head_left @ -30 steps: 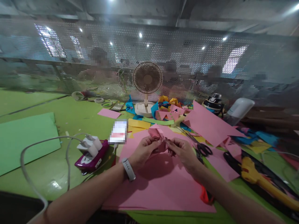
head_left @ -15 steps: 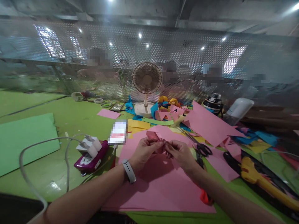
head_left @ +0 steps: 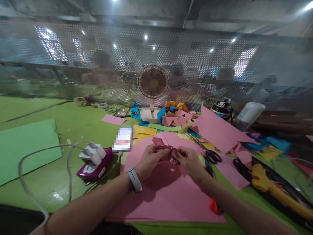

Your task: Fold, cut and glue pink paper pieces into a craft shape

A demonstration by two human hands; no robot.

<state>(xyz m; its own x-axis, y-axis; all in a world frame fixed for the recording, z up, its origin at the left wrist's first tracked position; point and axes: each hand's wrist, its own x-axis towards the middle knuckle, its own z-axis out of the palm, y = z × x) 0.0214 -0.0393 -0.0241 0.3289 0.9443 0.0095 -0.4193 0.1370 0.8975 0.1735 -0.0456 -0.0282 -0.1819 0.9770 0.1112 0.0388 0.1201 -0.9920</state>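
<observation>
A small folded piece of pink paper (head_left: 160, 142) is pinched between my two hands, over a large pink sheet (head_left: 161, 195) on the green table. My left hand (head_left: 152, 159), with a grey band at the wrist, grips the piece with thumb and forefinger. The fingertips of my right hand (head_left: 187, 160) press together on its right side, almost touching the left thumb. Fingers cover most of the folds. Black-handled scissors (head_left: 212, 156) lie just right of my right hand. A phone (head_left: 123, 138) with a blurred screen lies beyond my left hand.
A purple power bank (head_left: 94, 169) with white plugs and a cable is at left, near a green sheet (head_left: 26, 150). A small fan (head_left: 153, 83) stands behind paper scraps. At right are a yellow-handled tool (head_left: 276, 191) and a leaning pink sheet (head_left: 220, 130).
The fingers shift very slightly on the pink paper, and both hands stay in place. The whole view moves a little; nothing is put down or picked up.
</observation>
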